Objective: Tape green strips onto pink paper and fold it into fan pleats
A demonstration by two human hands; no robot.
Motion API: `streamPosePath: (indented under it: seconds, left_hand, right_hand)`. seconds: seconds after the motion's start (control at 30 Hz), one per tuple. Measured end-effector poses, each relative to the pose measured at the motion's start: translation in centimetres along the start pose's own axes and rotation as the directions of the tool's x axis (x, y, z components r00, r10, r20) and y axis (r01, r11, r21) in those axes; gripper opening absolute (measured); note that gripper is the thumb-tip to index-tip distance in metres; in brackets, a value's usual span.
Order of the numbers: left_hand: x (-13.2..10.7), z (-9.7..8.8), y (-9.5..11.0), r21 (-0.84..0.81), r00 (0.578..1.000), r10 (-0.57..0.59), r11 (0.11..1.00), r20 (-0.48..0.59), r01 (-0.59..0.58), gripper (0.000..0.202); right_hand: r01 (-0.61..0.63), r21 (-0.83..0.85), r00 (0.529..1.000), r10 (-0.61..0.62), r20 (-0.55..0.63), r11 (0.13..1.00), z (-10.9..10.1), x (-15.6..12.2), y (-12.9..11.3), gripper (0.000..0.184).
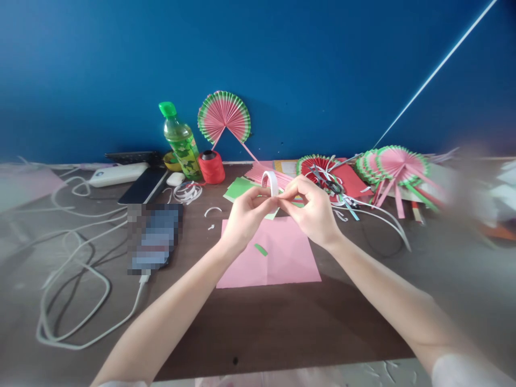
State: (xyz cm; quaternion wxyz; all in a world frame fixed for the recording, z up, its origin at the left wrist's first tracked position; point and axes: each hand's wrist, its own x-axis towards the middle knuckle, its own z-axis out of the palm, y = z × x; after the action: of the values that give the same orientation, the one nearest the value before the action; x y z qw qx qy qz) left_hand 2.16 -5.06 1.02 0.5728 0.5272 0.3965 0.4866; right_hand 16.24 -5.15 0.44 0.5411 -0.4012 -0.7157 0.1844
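Observation:
My left hand is closed in a pinch on a narrow white roll of tape, which stands up above the fingertips. Right beside it, my right hand is also closed, its thumb and finger pinched against the left fingertips at the roll's lower edge. Whatever lies between the right fingertips is hidden. Below both hands a pink sheet of paper lies flat on the table, with a small green paper strip on it. Green paper and a pleated pink piece lie just behind the hands.
A finished paper fan leans on the blue wall, near a green-capped bottle and red thread spool. Scissors and more fans lie right. A phone with a looped white cable lies left.

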Motion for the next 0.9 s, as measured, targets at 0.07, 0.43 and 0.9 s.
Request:
streamPosePath:
  seconds: [0.07,0.43,0.9]
  left_hand:
    - [0.12,-0.26,0.07,0.024,1.0,0.004,1.0,0.006,-0.005,0.013]
    - [0.01,-0.59,-0.22,0.239,0.994,0.104,0.966,-0.019,-0.096,0.017]
    - [0.64,-1.07,0.0,0.033,1.0,-0.002,0.999,0.028,0.001,0.018]
  right_hand:
    - [0.046,-0.014,0.999,-0.046,0.006,0.999,0.05,-0.01,0.0,0.013]
    - [0.32,-0.174,0.945,-0.326,-0.006,0.931,0.34,-0.36,0.36,0.011]
    - [0.285,-0.141,0.957,-0.29,-0.015,0.948,0.43,-0.5,0.15,0.011]
